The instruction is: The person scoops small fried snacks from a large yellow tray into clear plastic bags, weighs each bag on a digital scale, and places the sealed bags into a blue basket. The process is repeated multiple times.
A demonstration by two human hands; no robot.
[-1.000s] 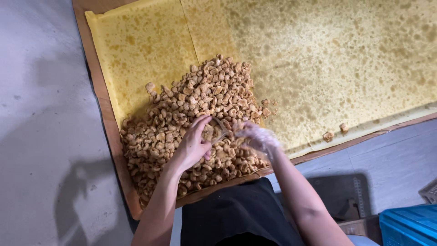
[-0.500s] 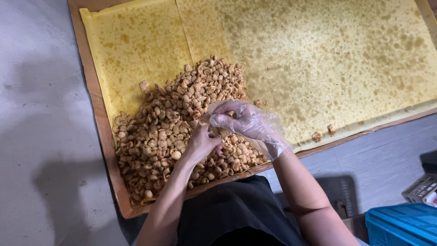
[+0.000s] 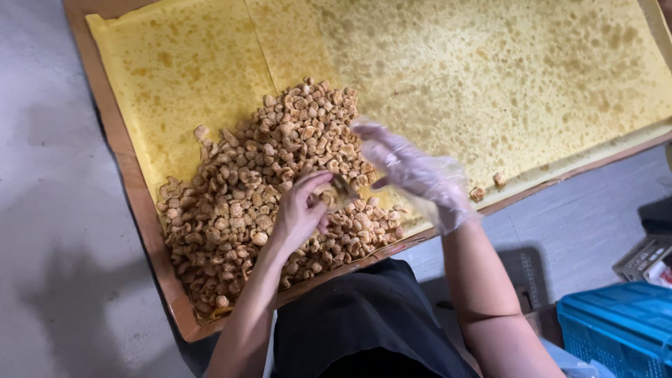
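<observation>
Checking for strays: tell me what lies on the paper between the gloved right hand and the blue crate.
Head view: right hand, then two loose fried pieces on yellow paper, tray edge, grey floor, blue crate.

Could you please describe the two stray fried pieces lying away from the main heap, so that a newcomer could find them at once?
Start at the big wooden tray lined with stained yellow paper. Follow its near edge rightwards past the gloved right hand. The two stray pieces lie there alone on bare paper, apart from the heap.
</observation>
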